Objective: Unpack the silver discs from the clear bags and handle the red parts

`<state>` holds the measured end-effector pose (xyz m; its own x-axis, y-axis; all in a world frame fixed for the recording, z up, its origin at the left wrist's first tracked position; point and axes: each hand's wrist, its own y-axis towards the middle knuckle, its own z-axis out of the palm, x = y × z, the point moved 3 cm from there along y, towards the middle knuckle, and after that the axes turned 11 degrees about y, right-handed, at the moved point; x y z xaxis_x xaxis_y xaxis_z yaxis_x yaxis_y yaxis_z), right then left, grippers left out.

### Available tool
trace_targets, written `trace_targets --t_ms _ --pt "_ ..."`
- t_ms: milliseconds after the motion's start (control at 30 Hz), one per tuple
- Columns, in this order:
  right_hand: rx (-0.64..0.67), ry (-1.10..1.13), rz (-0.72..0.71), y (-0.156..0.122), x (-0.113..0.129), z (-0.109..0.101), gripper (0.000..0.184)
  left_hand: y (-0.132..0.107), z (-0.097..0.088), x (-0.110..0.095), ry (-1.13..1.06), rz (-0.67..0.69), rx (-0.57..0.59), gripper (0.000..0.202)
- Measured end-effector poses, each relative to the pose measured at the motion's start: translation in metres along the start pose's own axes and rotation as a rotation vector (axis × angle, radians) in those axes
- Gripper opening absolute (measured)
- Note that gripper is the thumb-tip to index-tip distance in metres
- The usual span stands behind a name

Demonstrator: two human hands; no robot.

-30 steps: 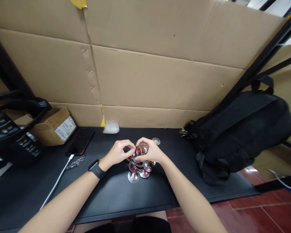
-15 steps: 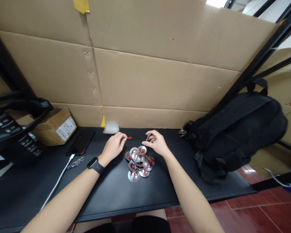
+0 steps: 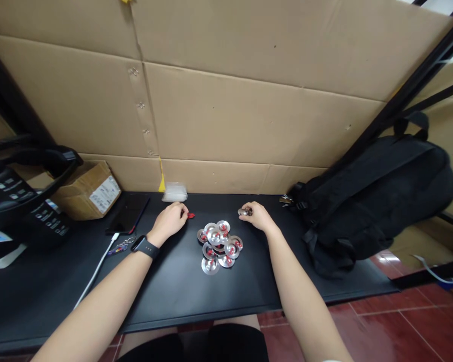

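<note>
Several silvery finger cymbals [image 3: 210, 266] lie in an overlapping heap on the black tabletop [image 3: 181, 296], with red cord loops at their centres. To the left of the heap and a little behind it, my left hand [image 3: 169, 221] is closed with the fingertips down near the table. A red elastic loop [image 3: 191, 215] sticks out from those fingertips. Behind the heap on the right, my right hand [image 3: 259, 217] has its thumb and fingers closed on a single finger cymbal [image 3: 242, 212], held low at the table surface. The fingers partly cover this cymbal.
A small clear plastic packet [image 3: 174, 192] lies by the cardboard wall [image 3: 219, 120]. On the left are a phone [image 3: 127, 215] with a white cable [image 3: 94, 274], a keyring [image 3: 121, 245], an open carton [image 3: 94, 190] and a large black container [image 3: 18, 211]. A black backpack [image 3: 377, 201] fills the right end.
My hands have moved farther apart. The right one has gone rightward and down to the table with its cymbal, while the left has drawn slightly left with the red loop.
</note>
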<state>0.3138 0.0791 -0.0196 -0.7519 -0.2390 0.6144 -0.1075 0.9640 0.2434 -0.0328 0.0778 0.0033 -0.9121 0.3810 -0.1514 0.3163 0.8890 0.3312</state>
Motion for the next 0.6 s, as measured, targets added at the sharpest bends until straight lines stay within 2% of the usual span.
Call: trace_targets --t_ms 267,433,500,600 --pt "0.044 0.006 0.005 0.0 0.003 0.001 0.019 0.0 0.001 0.001 -0.024 0.076 0.04 0.019" --pt "0.054 -0.026 -0.048 -0.004 0.023 0.0 0.021 0.0 0.004 0.006 -0.012 0.084 0.041 0.014" --pt "0.134 0.014 -0.122 -0.008 0.037 0.005 0.025 0.0 0.005 0.008 -0.006 0.088 0.051 0.014" --pt "0.279 0.052 -0.177 -0.014 0.054 0.017 0.02 0.001 0.005 0.01 -0.002 0.094 0.036 0.015"
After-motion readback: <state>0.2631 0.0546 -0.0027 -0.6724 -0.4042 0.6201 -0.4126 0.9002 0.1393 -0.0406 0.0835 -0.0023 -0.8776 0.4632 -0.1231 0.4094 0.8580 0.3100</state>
